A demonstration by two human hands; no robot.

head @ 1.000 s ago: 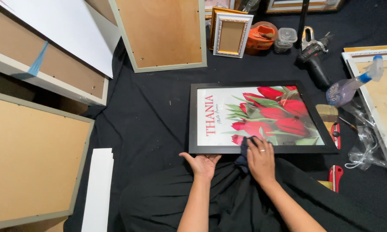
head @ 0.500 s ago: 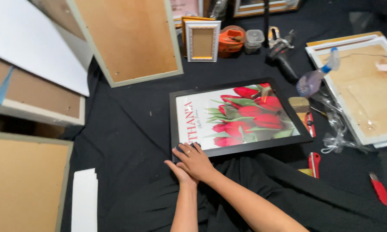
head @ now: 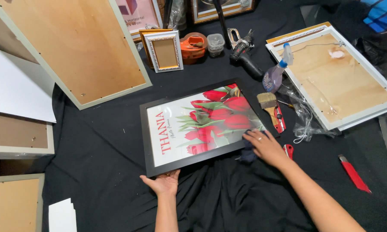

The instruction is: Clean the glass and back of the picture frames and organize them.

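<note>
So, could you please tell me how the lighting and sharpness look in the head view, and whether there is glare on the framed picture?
Head view: light is even from above, shadows soft on the black cloth; the black-framed tulip picture shows no strong glare; the left hand and right hand are sharp; frame edges near the borders bow slightly, a wide-lens effect.

A black-framed tulip picture (head: 202, 126) lies on the black cloth (head: 99, 141). A wooden-handled paintbrush (head: 268, 105) lies right of it. A small silver-framed photo frame (head: 164, 51) stands behind.
</note>
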